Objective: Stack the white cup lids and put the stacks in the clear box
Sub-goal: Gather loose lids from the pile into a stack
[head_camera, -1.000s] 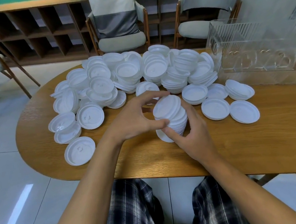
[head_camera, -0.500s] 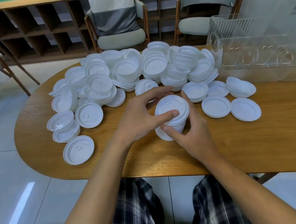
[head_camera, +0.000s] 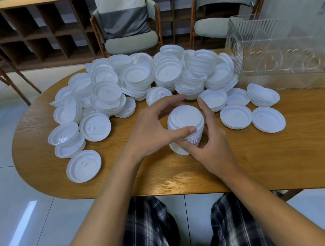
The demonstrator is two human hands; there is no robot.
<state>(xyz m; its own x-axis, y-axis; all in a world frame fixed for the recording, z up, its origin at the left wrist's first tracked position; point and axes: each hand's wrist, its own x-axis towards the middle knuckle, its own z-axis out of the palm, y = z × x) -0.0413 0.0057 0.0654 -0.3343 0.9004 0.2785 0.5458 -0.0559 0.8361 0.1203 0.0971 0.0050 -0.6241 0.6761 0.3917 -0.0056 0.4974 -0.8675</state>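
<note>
Head camera looks down on a rounded wooden surface (head_camera: 260,163). Near its middle stands a stack of white cup lids (head_camera: 185,118). The left hand (head_camera: 150,132) curls round it from the left, thumb against its near side, and the right hand (head_camera: 211,146) grips it from the right with bent fingers. Behind it spreads a broad heap of loose lids (head_camera: 153,78). A clear box (head_camera: 285,51) sits at the surface's far right. Beyond are cushioned wooden chairs (head_camera: 130,40), dark cubby shelves (head_camera: 30,32) and a pale tiled floor (head_camera: 16,196).

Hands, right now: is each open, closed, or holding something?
Left hand: holds the stack of lids, thumb on its near side.
Right hand: holds the same stack from the right.
</note>
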